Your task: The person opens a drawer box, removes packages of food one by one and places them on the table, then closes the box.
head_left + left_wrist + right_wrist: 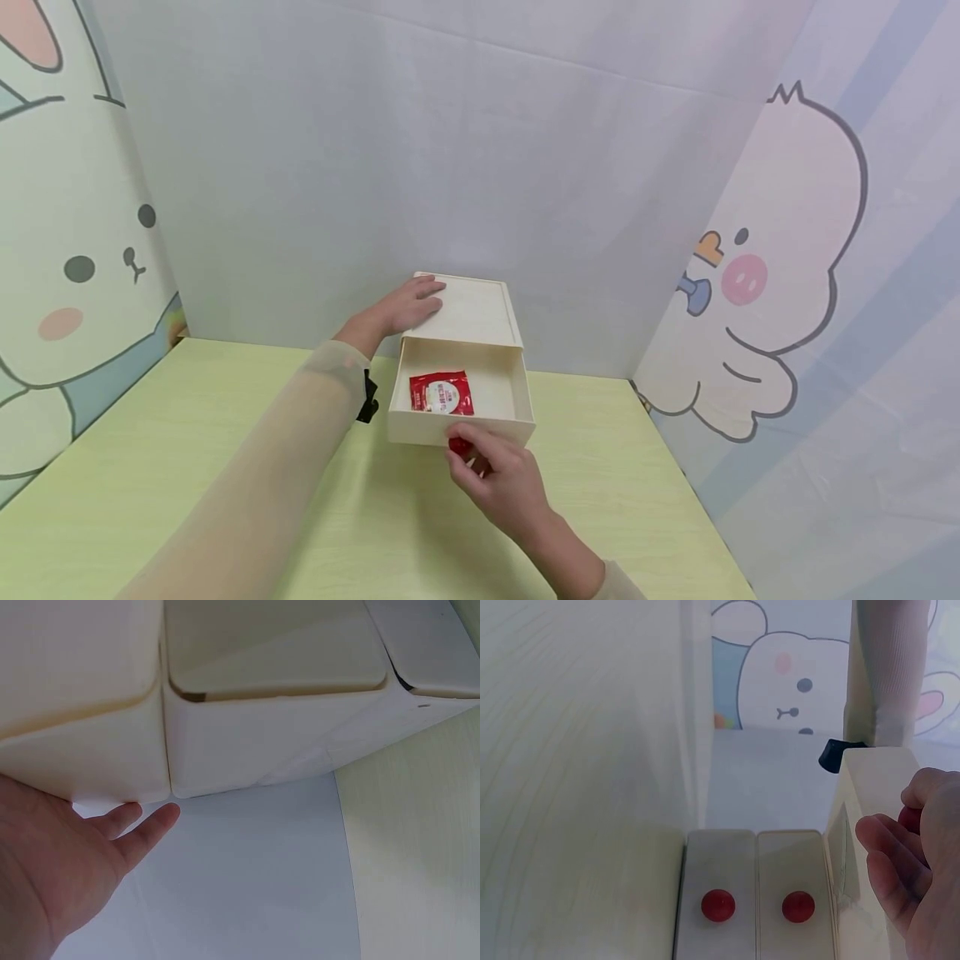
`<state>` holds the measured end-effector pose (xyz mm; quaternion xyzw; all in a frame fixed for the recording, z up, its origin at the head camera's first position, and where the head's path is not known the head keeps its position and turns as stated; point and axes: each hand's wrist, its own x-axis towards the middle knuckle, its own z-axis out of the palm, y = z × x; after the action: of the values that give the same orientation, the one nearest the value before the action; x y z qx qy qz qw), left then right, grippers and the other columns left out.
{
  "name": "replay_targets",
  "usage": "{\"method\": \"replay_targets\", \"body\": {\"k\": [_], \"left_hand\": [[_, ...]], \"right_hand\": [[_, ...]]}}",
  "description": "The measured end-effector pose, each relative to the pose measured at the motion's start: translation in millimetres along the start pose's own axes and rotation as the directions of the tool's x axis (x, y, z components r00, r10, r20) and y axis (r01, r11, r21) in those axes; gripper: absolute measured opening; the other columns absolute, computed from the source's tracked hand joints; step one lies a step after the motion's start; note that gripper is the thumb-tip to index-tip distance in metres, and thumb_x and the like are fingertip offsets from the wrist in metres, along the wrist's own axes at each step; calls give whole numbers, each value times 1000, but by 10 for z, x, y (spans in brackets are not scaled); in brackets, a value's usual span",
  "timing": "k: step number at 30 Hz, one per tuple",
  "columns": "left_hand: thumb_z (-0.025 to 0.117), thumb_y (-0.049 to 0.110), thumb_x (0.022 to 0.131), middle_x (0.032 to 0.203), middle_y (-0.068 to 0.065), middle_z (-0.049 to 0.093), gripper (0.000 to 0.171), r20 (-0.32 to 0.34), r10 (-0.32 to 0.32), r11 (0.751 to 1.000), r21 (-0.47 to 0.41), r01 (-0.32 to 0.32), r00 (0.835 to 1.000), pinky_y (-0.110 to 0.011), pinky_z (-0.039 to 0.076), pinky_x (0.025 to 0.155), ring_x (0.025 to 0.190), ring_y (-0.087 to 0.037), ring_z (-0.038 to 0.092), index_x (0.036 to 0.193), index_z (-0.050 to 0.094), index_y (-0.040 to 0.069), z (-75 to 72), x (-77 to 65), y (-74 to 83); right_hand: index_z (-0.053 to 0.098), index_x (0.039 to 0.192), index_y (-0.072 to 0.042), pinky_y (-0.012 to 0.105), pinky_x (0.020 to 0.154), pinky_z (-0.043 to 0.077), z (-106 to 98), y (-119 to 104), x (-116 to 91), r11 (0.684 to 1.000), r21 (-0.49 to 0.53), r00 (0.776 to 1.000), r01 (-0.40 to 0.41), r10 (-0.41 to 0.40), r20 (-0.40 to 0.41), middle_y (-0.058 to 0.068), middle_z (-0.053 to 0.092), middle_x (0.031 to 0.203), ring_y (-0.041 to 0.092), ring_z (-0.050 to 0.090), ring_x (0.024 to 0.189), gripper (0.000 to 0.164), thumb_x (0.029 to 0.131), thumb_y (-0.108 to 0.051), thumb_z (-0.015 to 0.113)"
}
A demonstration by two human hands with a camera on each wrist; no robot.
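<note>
A cream drawer cabinet (476,310) stands against the back wall, its top drawer (498,383) pulled out. Inside that drawer lies a red packet (442,393) with a white round label. My right hand (498,475) pinches the red drawer knob (460,446) on the drawer front; in the right wrist view my fingers mostly cover this knob (910,819). My left hand (408,307) rests on the left part of the cabinet top, fingers extended. Beside the cabinet, the left wrist view shows part of the same hand (67,862).
Two lower drawers (720,859) are closed, each with a red knob (798,907). The cabinet stands on a pale yellow-green table (600,475). Fabric walls (480,150) with cartoon animals enclose the back and sides. A black strap (367,398) is at the left wrist.
</note>
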<state>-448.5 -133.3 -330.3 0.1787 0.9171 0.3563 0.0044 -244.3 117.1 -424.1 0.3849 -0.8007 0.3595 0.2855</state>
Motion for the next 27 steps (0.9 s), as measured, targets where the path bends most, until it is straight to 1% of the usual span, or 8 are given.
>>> {"method": "replay_targets", "body": {"k": [11,20,27], "left_hand": [[36,39,116,186,-15,12,64,-1,4,1000,-2,-4,1000,-66,10,138,173,-42,6,173,33,11,-1,-20,16],[36,38,116,185,-17,13,64,-11,10,1000,7,-9,1000,-66,11,137,172,-43,7,173,34,9,4,-33,36],[37,39,117,186,-15,13,63,-10,2,1000,-8,-2,1000,-66,11,137,173,-42,7,173,34,11,4,-34,39]], "right_hand": [[77,116,-13,8,62,54,-16,-32,-48,999,-2,999,47,-47,-10,-2,80,91,-1,66,69,32,88,1,84],[77,117,-12,7,62,54,-31,-54,-96,998,-2,998,57,-57,5,-1,81,92,-2,66,70,33,88,3,84],[77,117,-12,7,62,54,-43,-81,-141,999,3,999,44,-44,18,-1,81,93,-1,67,70,33,87,2,85]]}}
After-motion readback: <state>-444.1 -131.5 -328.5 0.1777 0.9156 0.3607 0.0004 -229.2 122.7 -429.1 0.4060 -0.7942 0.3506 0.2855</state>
